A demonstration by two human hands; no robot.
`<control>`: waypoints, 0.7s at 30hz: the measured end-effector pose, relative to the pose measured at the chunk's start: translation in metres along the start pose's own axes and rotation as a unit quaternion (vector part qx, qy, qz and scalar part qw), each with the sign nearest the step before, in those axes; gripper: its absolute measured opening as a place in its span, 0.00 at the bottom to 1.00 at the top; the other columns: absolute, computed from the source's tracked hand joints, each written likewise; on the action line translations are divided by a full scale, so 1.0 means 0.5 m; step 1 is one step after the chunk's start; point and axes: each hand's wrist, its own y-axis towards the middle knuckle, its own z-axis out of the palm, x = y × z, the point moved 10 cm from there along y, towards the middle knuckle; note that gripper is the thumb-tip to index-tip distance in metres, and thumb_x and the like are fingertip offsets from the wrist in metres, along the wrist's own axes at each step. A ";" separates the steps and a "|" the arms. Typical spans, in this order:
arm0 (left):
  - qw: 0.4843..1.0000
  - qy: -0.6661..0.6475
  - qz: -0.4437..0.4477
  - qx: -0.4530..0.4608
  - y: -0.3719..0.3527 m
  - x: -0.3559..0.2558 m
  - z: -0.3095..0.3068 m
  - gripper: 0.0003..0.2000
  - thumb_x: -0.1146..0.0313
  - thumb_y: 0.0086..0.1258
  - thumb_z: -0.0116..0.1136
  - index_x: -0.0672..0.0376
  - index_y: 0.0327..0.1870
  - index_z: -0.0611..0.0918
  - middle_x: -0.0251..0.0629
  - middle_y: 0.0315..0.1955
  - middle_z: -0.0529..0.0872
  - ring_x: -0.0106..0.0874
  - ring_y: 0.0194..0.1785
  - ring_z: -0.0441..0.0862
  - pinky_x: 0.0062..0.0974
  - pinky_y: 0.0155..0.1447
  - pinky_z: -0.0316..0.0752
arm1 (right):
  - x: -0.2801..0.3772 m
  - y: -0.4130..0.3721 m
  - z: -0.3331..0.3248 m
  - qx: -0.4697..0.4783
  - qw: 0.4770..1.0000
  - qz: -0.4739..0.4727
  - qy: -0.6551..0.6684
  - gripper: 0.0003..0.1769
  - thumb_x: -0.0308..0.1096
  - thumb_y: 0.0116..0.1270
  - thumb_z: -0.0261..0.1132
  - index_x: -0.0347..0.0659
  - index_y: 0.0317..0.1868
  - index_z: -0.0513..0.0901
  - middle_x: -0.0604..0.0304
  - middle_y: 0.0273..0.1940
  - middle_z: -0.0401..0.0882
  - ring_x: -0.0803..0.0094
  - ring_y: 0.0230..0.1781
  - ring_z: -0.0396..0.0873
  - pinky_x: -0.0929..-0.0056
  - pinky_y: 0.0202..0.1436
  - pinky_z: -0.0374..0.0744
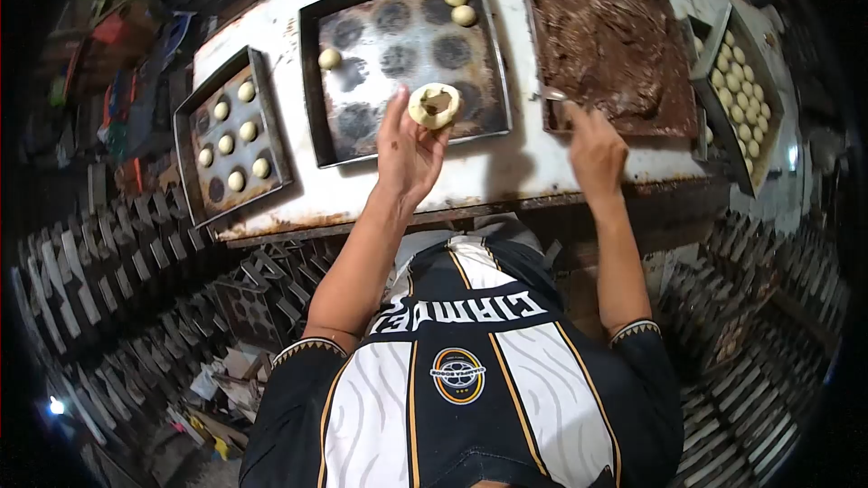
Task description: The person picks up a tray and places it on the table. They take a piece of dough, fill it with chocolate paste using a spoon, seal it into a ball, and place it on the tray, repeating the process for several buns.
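Note:
My left hand [409,155] holds up a flattened round of pale dough [419,108] above the near edge of the middle baking tray [407,149]. A dab of brown filling [438,103] sits in the dough's centre. Closed around a small metal spreading tool [553,94], my right hand [597,152] is at the near left corner of a tray of thick chocolate filling [606,45]. The tool's exact shape is hard to make out. In the middle tray lie one dough ball [330,59] at the left and two dough balls [463,15] at the far right.
A smaller tray [287,183] at the left holds several dough balls [225,144]. At the right, a tilted tray [767,163] is filled with many more dough balls [740,95]. Everything stands on a stained white table [506,183]; dark slatted racks [99,280] flank me below.

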 end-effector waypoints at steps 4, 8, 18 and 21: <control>0.980 0.133 0.050 0.137 -0.059 -0.038 0.032 0.30 0.80 0.72 0.60 0.66 0.76 0.69 0.49 0.68 0.81 0.35 0.71 0.82 0.27 0.75 0.76 | -0.141 -0.066 0.137 0.156 0.970 0.124 -0.140 0.20 0.27 0.75 0.62 0.41 0.64 0.86 0.45 0.51 0.81 0.50 0.56 0.81 0.49 0.56 0.79; 0.918 0.300 0.234 0.109 -0.133 -0.121 0.042 0.32 0.86 0.66 0.58 0.62 0.74 0.69 0.44 0.61 0.84 0.34 0.65 0.84 0.31 0.71 0.78 | 0.070 -0.038 0.040 0.138 0.984 0.113 0.003 0.36 0.39 0.67 0.77 0.42 0.75 0.78 0.42 0.70 0.70 0.51 0.79 0.63 0.43 0.80 0.60; 0.784 0.365 0.473 0.171 -0.376 -0.334 0.025 0.24 0.53 0.83 0.50 0.69 0.51 0.87 0.50 0.42 0.87 0.42 0.45 0.87 0.37 0.49 0.81 | 0.603 0.003 -0.104 -0.042 0.572 0.085 0.815 0.11 0.29 0.75 0.74 0.38 0.49 0.79 0.60 0.46 0.78 0.83 0.38 0.77 0.85 0.40 0.77; 0.839 0.282 0.422 0.197 -0.401 -0.353 -0.016 0.19 0.58 0.83 0.56 0.67 0.55 0.86 0.46 0.51 0.85 0.36 0.53 0.84 0.32 0.55 0.80 | 0.663 0.033 -0.205 -0.024 0.718 -0.056 0.693 0.08 0.19 0.72 0.73 0.36 0.45 0.81 0.57 0.48 0.79 0.84 0.36 0.76 0.86 0.37 0.77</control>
